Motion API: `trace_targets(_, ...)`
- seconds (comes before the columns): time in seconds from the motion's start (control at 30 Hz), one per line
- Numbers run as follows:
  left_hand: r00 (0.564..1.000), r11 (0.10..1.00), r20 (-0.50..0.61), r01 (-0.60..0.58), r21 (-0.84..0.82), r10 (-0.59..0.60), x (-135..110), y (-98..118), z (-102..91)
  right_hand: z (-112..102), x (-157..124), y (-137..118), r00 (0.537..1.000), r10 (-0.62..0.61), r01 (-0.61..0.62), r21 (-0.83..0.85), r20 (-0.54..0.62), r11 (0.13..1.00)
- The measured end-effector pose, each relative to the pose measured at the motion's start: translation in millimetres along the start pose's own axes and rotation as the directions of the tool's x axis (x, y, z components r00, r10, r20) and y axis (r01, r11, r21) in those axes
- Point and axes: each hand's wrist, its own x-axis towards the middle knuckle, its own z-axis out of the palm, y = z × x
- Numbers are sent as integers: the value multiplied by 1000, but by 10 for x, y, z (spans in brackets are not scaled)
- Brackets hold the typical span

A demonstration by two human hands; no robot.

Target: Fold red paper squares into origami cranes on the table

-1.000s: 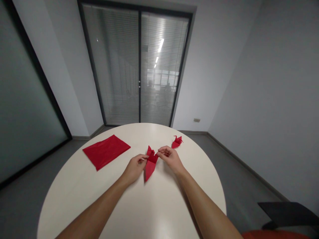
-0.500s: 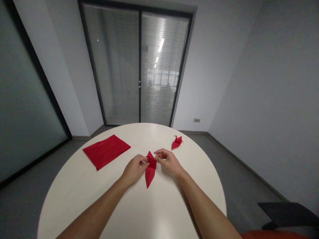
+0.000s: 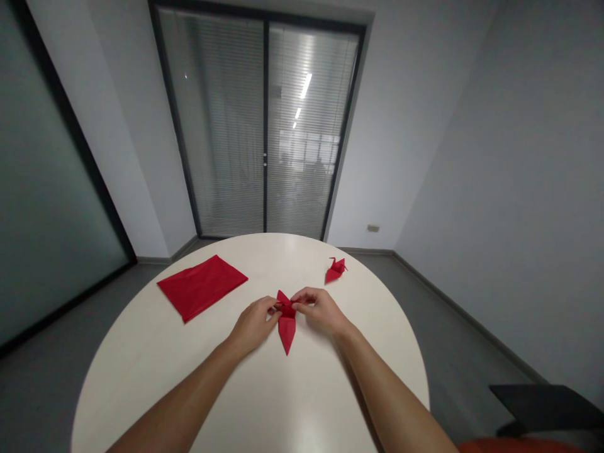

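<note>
A folded red origami crane (image 3: 287, 330) is held between my two hands just above the round table, one pointed wing toward me and the other pointing away. My left hand (image 3: 257, 322) pinches it on the left side, thumb and forefinger together. On the right side, the thumb and forefinger of my right hand (image 3: 321, 308) close on its other edge. My fingertips partly cover the crane's middle. A second red paper crane (image 3: 336, 270) stands farther back on the right, apart from my hands.
On the left of the white round table (image 3: 226, 402) lies a flat stack of red paper (image 3: 202, 287). A black chair part (image 3: 547, 406) with an orange-red patch beside it shows at the lower right. Glass doors with blinds (image 3: 264, 126) stand beyond the table.
My right hand has moved slightly down and left and now grips the crane's right edge. The near wing has swung a little to the right. The second crane and red stack stay put.
</note>
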Motion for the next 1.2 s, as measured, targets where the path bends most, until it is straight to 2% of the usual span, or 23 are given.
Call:
trace_targets(0.27, 999, 997, -14, 51, -54, -51, 2, -53, 33, -3, 25, 160, 999, 51, -51, 24, 5, 998)
trace_targets(0.43, 989, 992, -100, 98, -78, -106, 22, -7, 30, 2, 29, 122, 999, 38, -38, 47, 6, 998)
trace_targets(0.57, 993, 991, -108, 34, -128, -48, 32, 30, -1, -2, 22, 71, 1000, 23, -23, 48, 13, 999)
trace_targets(0.73, 997, 998, -75, -37, -50, 34, 33, 51, -48, -4, 9, 19, 999, 27, -27, 17, 30, 999)
trace_targets(1.0, 994, 996, -102, 33, 78, -25, -2, 90, -74, 9, 5, -11, 997, 36, -37, 12, 61, 999)
trace_targets(1.2, 992, 1000, -129, 7, 22, -5, -20, 157, -59, 22, 2, -6, 1000, 14, -14, 15, 12, 1000)
